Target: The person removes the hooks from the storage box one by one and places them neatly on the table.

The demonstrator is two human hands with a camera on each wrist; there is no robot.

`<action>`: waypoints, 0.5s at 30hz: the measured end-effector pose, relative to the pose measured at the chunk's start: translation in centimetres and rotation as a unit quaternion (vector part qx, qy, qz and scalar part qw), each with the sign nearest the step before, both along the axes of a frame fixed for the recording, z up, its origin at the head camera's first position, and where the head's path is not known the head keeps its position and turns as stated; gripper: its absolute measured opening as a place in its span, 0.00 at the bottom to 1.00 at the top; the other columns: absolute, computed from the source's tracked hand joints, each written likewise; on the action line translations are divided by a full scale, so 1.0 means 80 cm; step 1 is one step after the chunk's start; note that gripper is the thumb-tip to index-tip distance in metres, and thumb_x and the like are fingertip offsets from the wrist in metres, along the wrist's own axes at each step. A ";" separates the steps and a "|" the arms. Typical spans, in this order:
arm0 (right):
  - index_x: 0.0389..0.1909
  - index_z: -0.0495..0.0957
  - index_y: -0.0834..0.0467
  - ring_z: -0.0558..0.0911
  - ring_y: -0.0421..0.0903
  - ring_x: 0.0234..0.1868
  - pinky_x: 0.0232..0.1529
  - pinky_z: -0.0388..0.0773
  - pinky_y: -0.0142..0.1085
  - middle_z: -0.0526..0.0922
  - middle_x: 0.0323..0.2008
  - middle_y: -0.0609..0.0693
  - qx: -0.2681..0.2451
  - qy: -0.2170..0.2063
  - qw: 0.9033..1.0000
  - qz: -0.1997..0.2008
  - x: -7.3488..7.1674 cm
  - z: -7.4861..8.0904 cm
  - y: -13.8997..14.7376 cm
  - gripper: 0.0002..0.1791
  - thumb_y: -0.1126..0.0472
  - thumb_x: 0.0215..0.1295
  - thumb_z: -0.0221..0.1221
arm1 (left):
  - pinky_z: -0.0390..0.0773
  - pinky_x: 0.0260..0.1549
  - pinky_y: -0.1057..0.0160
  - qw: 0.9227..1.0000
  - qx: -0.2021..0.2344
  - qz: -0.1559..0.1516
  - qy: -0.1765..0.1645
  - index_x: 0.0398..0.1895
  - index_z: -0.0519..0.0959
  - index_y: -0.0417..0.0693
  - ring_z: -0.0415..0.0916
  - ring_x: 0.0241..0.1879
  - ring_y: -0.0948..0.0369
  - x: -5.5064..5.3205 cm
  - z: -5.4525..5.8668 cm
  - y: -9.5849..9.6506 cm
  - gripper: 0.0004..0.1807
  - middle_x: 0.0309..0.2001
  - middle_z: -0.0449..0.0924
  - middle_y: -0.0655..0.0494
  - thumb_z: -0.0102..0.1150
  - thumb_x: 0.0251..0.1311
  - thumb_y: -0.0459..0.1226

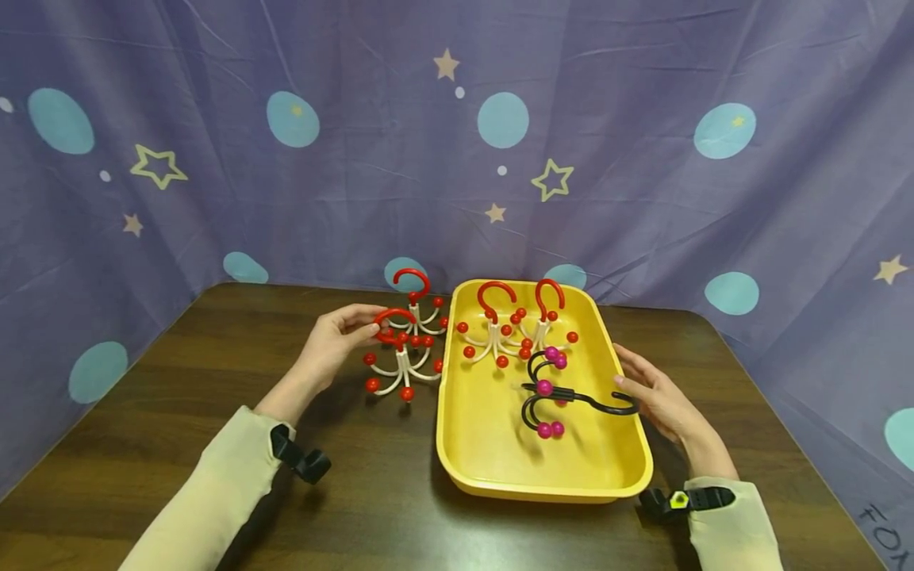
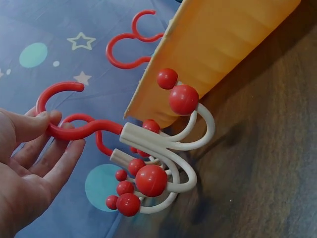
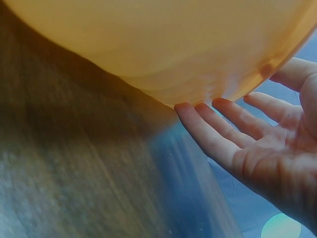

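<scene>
My left hand (image 1: 324,349) pinches the red top hook of a white multi-arm hook hanger (image 1: 402,366) between thumb and fingers. The hanger is upright, its curved arms tipped with red balls, close over the table left of the tray. A matching hanger (image 1: 414,311) stands right behind it. On the right, my right hand (image 1: 660,396) holds the side of the yellow tray (image 1: 493,468), fingers against the outer wall and thumb at the rim. Inside the tray, a black hook hanger (image 1: 564,392) with magenta balls lies on its side, its hook end near my right thumb.
Two more red-and-white hangers, one on the left (image 1: 494,337) and one on the right (image 1: 543,333), stand at the tray's far end. The brown wooden table (image 1: 350,484) ends at a purple patterned curtain (image 1: 400,198) behind it.
</scene>
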State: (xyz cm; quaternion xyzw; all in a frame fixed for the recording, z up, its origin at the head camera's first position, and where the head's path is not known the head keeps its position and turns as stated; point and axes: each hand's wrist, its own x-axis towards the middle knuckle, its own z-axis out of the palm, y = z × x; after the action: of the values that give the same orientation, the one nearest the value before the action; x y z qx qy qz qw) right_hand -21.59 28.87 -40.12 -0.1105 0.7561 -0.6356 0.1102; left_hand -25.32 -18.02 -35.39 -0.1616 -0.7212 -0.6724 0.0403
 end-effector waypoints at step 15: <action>0.71 0.41 0.58 0.76 0.40 0.49 0.46 0.77 0.44 0.48 0.67 0.69 -0.005 0.000 1.000 0.001 0.000 -0.001 0.000 0.36 0.58 0.68 0.49 | 0.78 0.41 0.62 0.997 -0.074 0.020 -0.001 0.53 0.73 0.34 0.79 0.42 0.58 0.004 0.002 0.007 0.17 0.42 0.80 0.44 0.53 0.59 0.29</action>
State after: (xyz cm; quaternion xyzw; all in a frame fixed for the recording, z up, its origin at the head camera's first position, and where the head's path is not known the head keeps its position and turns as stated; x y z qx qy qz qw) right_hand -21.62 28.85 -40.17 -0.1120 0.7525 -0.6396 0.1104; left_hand -24.97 -17.46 -35.26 -0.1493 -0.7723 -0.6161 0.0407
